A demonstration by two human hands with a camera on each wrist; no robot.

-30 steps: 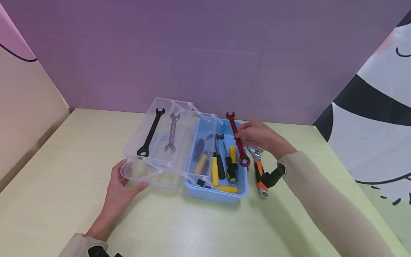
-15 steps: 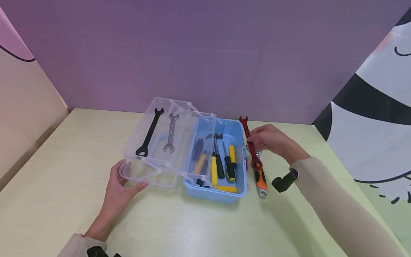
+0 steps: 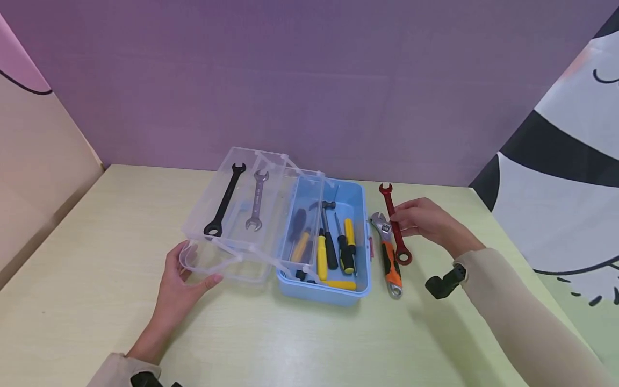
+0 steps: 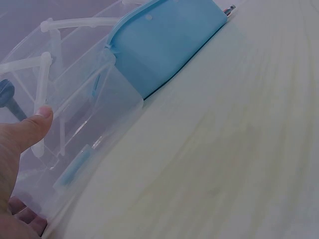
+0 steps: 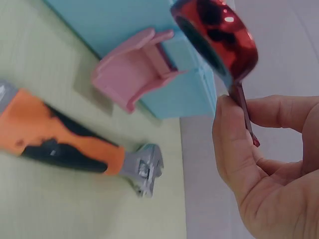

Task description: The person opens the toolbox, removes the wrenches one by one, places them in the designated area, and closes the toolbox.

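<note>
My right hand [image 3: 423,221] pinches a red wrench [image 3: 395,223] by its shaft, to the right of the blue toolbox [image 3: 333,290]. In the right wrist view the red wrench's ring end [image 5: 215,35] shows above my thumb and fingers [image 5: 234,144]. An adjustable wrench with an orange and black handle [image 3: 388,253] lies on the table next to the box, also in the right wrist view [image 5: 75,147]. My left hand [image 3: 186,279] holds the front corner of the clear swung-out tray [image 3: 227,258], thumb on its wall [image 4: 30,129].
A black wrench [image 3: 224,201] and a silver wrench [image 3: 256,202] lie in the clear tray. Several screwdrivers with yellow and black handles [image 3: 333,250] fill the blue box. A pink latch [image 5: 137,69] sticks out of the box side. A purple wall stands behind the table.
My right hand has carried the red wrench from above the blue box rightward and down, past the adjustable wrench. The left hand has stayed on the tray.
</note>
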